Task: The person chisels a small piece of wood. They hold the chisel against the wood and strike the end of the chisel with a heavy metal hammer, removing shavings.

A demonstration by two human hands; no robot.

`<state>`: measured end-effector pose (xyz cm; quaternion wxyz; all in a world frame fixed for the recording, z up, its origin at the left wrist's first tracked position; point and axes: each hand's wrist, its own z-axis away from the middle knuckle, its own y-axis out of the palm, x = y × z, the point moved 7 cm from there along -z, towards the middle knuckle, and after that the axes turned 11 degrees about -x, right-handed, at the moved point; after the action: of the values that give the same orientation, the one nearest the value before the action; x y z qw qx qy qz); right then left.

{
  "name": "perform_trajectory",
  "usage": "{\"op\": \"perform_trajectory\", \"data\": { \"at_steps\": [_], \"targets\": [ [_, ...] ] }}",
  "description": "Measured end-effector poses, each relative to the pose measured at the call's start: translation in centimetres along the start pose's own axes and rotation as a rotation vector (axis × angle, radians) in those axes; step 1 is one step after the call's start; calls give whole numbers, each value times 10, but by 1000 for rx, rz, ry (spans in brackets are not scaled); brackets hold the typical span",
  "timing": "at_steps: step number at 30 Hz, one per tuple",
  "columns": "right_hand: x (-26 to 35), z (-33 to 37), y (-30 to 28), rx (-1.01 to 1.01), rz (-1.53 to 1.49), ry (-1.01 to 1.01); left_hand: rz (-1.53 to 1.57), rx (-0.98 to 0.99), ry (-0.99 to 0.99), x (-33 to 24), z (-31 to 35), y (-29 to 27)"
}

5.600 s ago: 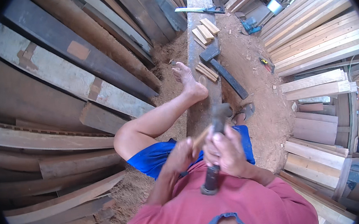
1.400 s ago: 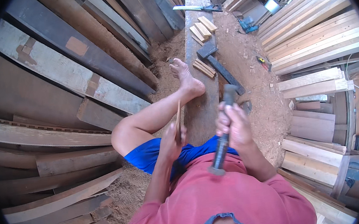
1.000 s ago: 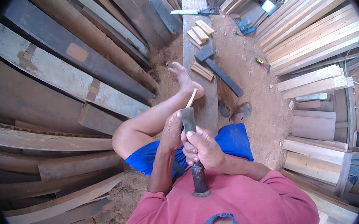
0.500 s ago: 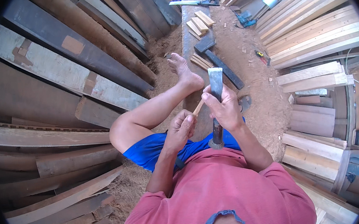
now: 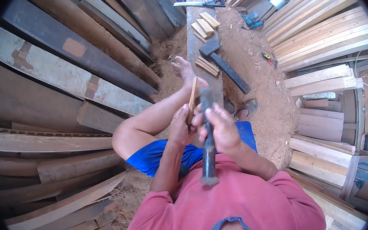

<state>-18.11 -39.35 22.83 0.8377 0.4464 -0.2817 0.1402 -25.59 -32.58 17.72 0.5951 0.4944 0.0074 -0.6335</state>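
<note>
My left hand (image 5: 180, 126) is closed round a thin, narrow wooden strip (image 5: 193, 95), which points up and away in front of my lap. Right beside it, my right hand (image 5: 220, 127), slightly blurred, grips a wide chisel (image 5: 209, 154) by its dark handle. The chisel's blade end points away from me and its butt toward my chest. Ahead on the narrow plank bench (image 5: 192, 14) lies a black mallet (image 5: 229, 71), its handle slanting toward me. Short wooden strips (image 5: 207, 65) lie left of the mallet, and several pale wood pieces (image 5: 205, 25) are farther off.
A handsaw (image 5: 200, 3) rests across the far bench. A teal power tool (image 5: 252, 20) and a yellow-and-black hand tool (image 5: 269, 59) lie on the sawdust-covered floor to the right. Stacked timber (image 5: 318, 33) lines the right side; long boards (image 5: 74, 81) fill the left.
My right hand has moved left and a little toward me, bringing the chisel nearer my chest. The strip in my left hand has swung more upright and shows more of its length.
</note>
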Motion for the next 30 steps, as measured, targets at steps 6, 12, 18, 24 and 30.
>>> {"op": "perform_trajectory", "data": {
  "at_steps": [6,12,18,24,30],
  "targets": [
    [-27,32,33,47,44,218,-593,-208,382,-41,12,-9],
    [-8,45,30,19,105,114,-845,-106,487,-40,42,6],
    [54,48,-22,-143,78,-57,-641,-313,26,20,88,-54],
    [30,0,-17,-118,-19,-6,165,32,-33,-10,32,2],
    [7,4,17,44,-80,85,-27,-215,108,-24,-12,3]
  ]
}}
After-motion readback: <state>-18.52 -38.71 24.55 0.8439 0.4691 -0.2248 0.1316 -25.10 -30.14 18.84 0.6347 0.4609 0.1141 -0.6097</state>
